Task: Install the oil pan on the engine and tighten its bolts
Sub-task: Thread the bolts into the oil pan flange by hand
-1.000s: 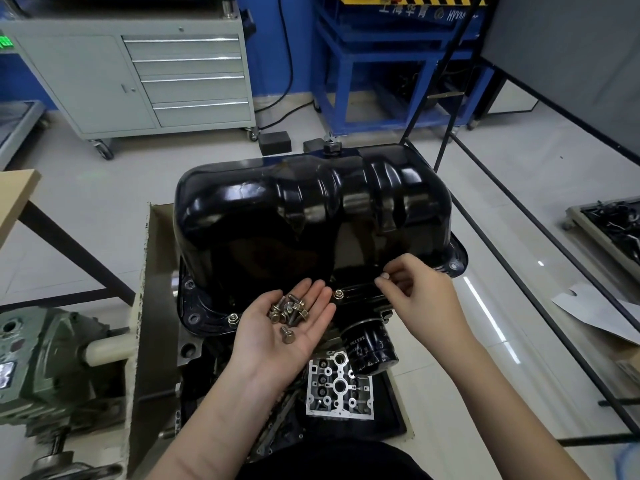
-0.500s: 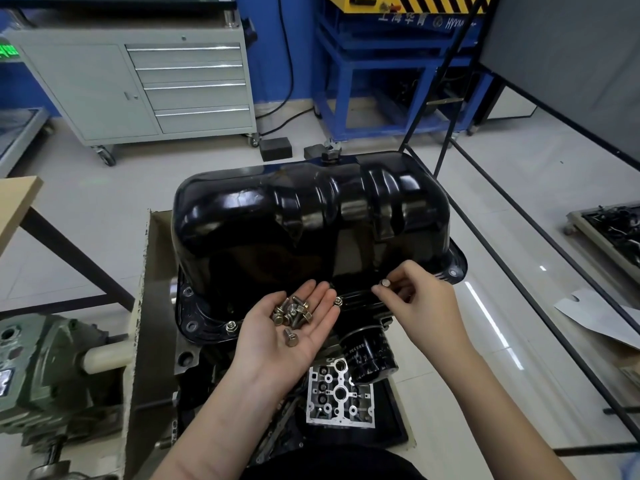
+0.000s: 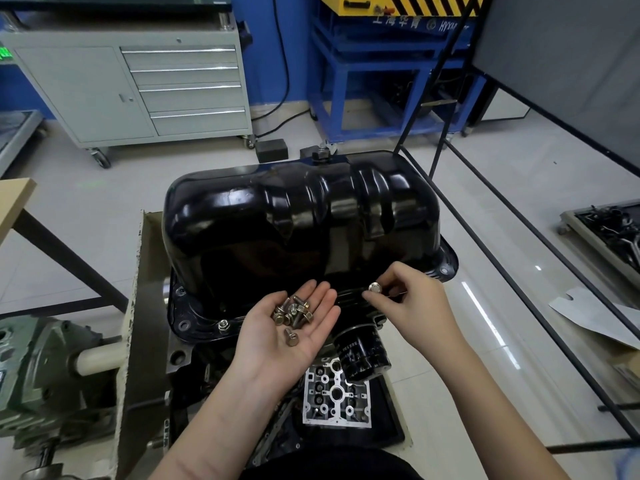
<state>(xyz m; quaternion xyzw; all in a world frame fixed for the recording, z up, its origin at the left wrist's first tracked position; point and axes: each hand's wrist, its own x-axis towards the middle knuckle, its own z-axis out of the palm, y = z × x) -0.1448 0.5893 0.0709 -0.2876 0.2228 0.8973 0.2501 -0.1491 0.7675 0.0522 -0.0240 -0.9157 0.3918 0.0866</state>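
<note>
Right hand (image 3: 412, 299) drawn slightly back along flange, grip pinching one bolt (image 3: 374, 287); left hand (image 3: 291, 330) flat, palm up, roughly seven bolts (image 3: 292, 311); oil pan (image 3: 301, 230) seated on engine (image 3: 180, 362).

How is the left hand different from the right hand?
The left hand lies palm up and open, carrying a pile of bolts. The right hand is turned down, pinching one bolt at the oil pan flange. Both hold bolts near the pan's front edge.

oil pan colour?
Glossy black. The oil pan shows clearly in the head view, with bright reflections across its ribbed top.
</note>
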